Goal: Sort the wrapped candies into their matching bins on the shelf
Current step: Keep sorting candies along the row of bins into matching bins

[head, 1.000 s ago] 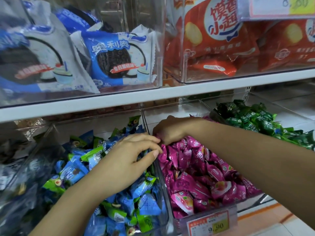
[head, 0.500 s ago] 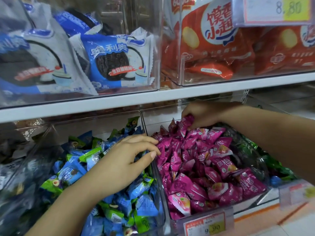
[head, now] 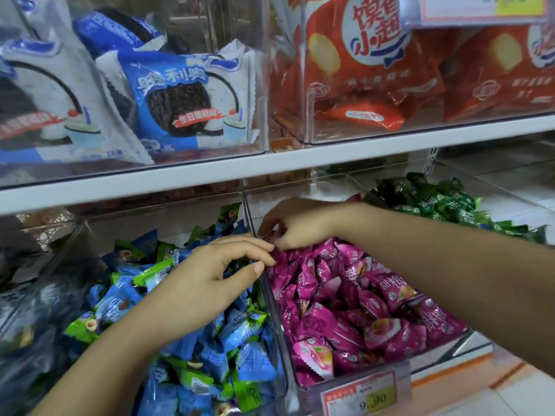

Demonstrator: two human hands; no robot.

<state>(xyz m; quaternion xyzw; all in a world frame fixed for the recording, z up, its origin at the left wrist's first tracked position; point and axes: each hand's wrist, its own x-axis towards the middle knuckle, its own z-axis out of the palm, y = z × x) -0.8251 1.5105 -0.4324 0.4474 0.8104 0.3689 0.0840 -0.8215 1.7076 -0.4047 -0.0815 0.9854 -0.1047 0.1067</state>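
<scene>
The left hand [head: 210, 274] hangs over the clear bin [head: 165, 219] of blue and green wrapped candies [head: 234, 340]. Its four fingers lie close together and gently bent, and the thumb sticks out apart below them. Nothing shows between thumb and fingers. The fingertips reach just to the clear wall [head: 271, 298] that splits this bin from the next one. The blue and green candies lie heaped under the palm and back toward the wrist.

Just beyond those fingertips, on the far side of the wall, is the right hand [head: 297, 223]. Its fingers are bunched and curled downward, and the tips are down among the topmost pink wrapped candies [head: 345, 295] at the back left corner of their bin. I cannot tell whether they pinch a wrapper. The two hands' fingertips are nearly touching. The rest of the pink pile spreads from the right fingers forward under the forearm, down to a price tag [head: 360, 397] clipped on the bin's front.

Behind the right wrist a third bin holds dark green wrapped candies [head: 435, 202].

Above both sets of knuckles runs a white shelf board [head: 180, 178]. On it stand clear boxes of Oreo packs [head: 180, 100] and red snack bags [head: 360, 70].
</scene>
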